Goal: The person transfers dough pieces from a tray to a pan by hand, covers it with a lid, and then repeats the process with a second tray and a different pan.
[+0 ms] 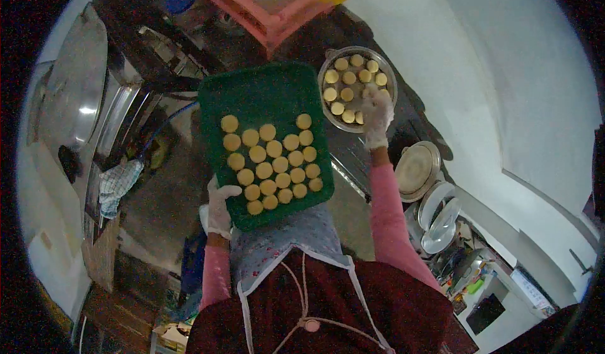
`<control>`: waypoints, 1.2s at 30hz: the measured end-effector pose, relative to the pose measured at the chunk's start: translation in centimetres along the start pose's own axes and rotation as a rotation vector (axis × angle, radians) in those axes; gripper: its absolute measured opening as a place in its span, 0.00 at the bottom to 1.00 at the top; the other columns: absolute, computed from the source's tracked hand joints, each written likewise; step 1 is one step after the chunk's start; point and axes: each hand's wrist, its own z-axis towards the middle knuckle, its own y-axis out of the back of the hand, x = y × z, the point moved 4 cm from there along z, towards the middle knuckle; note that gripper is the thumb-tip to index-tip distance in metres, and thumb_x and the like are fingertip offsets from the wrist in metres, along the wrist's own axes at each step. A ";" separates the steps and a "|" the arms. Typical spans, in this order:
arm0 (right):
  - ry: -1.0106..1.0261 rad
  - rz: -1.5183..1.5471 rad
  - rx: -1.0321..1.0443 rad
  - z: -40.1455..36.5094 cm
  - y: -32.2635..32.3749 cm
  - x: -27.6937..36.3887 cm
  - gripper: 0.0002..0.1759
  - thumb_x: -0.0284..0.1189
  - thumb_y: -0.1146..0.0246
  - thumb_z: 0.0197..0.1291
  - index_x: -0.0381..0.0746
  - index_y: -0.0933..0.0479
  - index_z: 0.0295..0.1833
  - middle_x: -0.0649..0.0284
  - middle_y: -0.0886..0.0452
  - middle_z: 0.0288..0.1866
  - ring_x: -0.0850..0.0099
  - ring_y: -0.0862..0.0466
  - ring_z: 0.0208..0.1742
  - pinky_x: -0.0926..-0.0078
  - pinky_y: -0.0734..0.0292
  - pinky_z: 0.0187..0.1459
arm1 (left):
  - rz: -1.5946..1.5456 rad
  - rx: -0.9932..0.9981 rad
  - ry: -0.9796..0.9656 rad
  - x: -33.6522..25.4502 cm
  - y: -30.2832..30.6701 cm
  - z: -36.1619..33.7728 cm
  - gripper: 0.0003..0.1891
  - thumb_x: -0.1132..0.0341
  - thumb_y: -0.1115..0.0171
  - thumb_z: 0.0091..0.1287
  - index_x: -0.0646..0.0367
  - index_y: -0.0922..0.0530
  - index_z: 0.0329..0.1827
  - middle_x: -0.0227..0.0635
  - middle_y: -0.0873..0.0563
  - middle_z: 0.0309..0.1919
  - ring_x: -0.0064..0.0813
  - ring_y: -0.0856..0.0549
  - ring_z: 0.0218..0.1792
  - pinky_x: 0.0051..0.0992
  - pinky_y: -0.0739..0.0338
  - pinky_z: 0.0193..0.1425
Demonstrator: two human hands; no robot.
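Observation:
My left hand (222, 206), in a white glove, grips the near left edge of a green plastic tray (265, 92), its thumb over the rim. On the tray lie rows of small, flat, round pale-yellow pieces (280, 165) that look like dough or cookies; the far part of the tray is bare. To the right, a round metal pan (328, 109) holds more such round pieces (347, 94), spaced apart. Over the pan's right side is my gloved right hand (377, 111), fingers pointing down and drawn together. The glove hides whatever sits between its fingertips.
A pink plastic crate (271, 23) stands beyond the tray. Stacked round lids or plates (417, 170) and metal dishes (441, 218) sit at the right, by the white wall. At the left are a large metal pan (79, 83) and a checked cloth (120, 187).

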 end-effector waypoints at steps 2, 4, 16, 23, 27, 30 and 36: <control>0.138 0.328 0.160 -3.2 -2.2 2.1 0.20 0.29 0.39 0.59 0.38 0.22 0.58 0.55 0.18 0.54 0.55 0.21 0.55 0.63 0.25 0.57 | -0.088 0.024 0.128 -4.0 -3.6 -1.0 0.16 0.61 0.39 0.53 0.56 0.22 0.43 0.36 0.22 0.53 0.36 0.22 0.55 0.34 0.25 0.61; 0.392 0.195 0.343 -5.3 -2.6 7.4 0.25 0.26 0.41 0.58 0.36 0.27 0.63 0.56 0.19 0.54 0.57 0.23 0.55 0.62 0.25 0.54 | -0.123 0.059 0.170 -4.5 -4.1 -0.8 0.24 0.68 0.38 0.50 0.59 0.23 0.54 0.35 0.20 0.53 0.34 0.20 0.53 0.32 0.23 0.58; 0.621 -0.210 0.559 -5.3 -4.9 9.1 0.19 0.24 0.40 0.53 0.39 0.22 0.53 0.56 0.24 0.40 0.55 0.24 0.44 0.57 0.25 0.44 | -0.085 0.024 0.167 -2.5 -4.1 -1.4 0.27 0.62 0.38 0.53 0.59 0.28 0.58 0.35 0.20 0.49 0.34 0.19 0.51 0.33 0.24 0.59; -0.051 0.571 0.285 -4.2 -1.5 5.2 0.21 0.32 0.34 0.54 0.41 0.20 0.55 0.56 0.16 0.46 0.62 0.17 0.45 0.65 0.23 0.46 | -0.154 -0.037 0.111 1.3 0.8 -0.4 0.34 0.73 0.39 0.49 0.62 0.31 0.65 0.38 0.22 0.55 0.36 0.20 0.54 0.33 0.23 0.59; -0.407 0.379 0.085 -2.3 -0.1 -1.1 0.24 0.35 0.28 0.50 0.37 0.18 0.53 0.59 0.13 0.43 0.68 0.15 0.44 0.69 0.21 0.46 | -0.131 -0.068 0.141 -1.2 -0.1 -1.5 0.34 0.73 0.40 0.49 0.60 0.31 0.65 0.39 0.22 0.56 0.38 0.20 0.54 0.35 0.21 0.58; -0.430 0.200 0.001 -1.6 -2.4 -5.2 0.24 0.38 0.26 0.47 0.38 0.17 0.50 0.58 0.13 0.38 0.64 0.14 0.40 0.65 0.20 0.44 | -0.178 -0.085 0.177 -2.5 -1.4 -1.6 0.33 0.73 0.41 0.50 0.60 0.32 0.65 0.40 0.22 0.56 0.40 0.19 0.53 0.37 0.20 0.57; -0.246 -0.134 -0.161 -1.6 -4.9 -6.5 0.16 0.40 0.27 0.46 0.41 0.18 0.37 0.53 0.15 0.34 0.51 0.16 0.39 0.54 0.23 0.41 | -0.174 -0.033 0.175 -3.4 -2.3 -1.4 0.36 0.73 0.41 0.50 0.59 0.34 0.67 0.39 0.22 0.55 0.40 0.18 0.52 0.37 0.19 0.55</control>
